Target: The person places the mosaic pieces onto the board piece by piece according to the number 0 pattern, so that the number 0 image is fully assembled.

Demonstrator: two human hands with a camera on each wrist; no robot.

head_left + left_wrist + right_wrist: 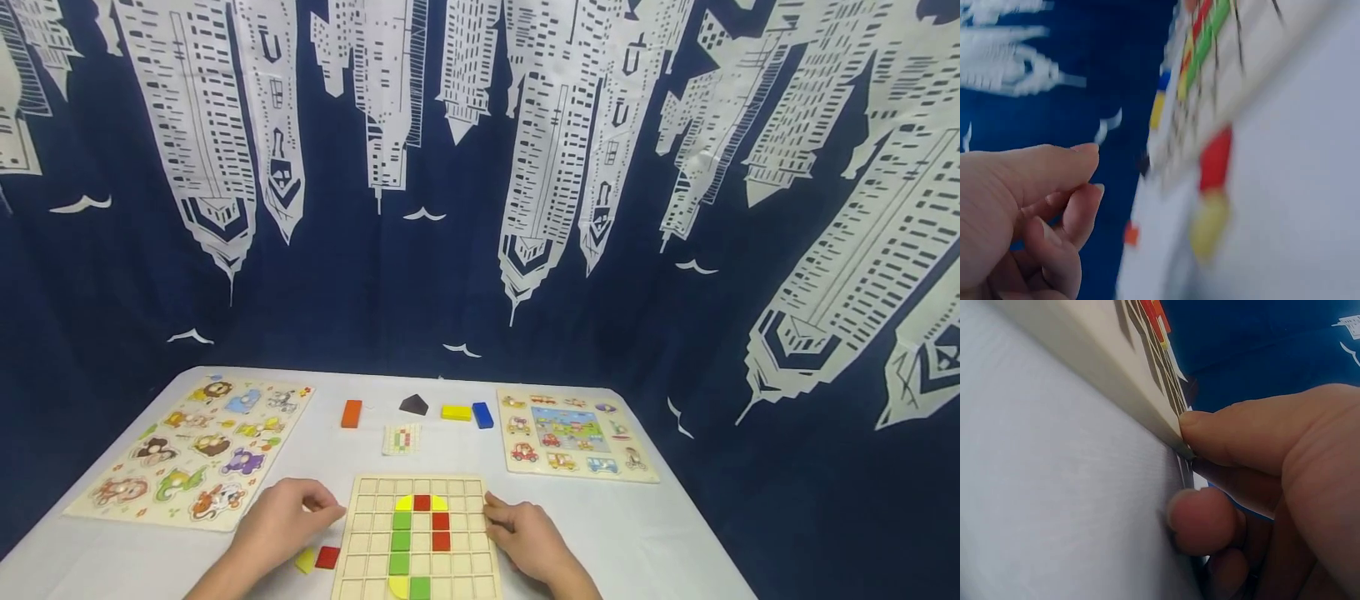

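A wooden grid board [375,533] lies at the table's near edge with green, red and yellow tiles set in its middle columns. My right hand [495,512] is at its right edge; in the right wrist view my right hand [1188,469] has its thumb on the rim of the board [1085,356] and curled fingers [1200,519] below on the cloth. My left hand [326,504] rests left of the board; the blurred left wrist view shows the left hand [1088,181] with curled fingers holding nothing. A loose red tile [327,557] and yellow tile [305,560] lie beside it.
An animal peg puzzle [191,450] lies at the left, a vehicle puzzle [573,433] at the right. Behind the board are a pattern card [402,438], an orange block [351,413], a dark piece [413,405], a yellow block [456,412] and a blue block [483,415]. A skyline curtain hangs behind.
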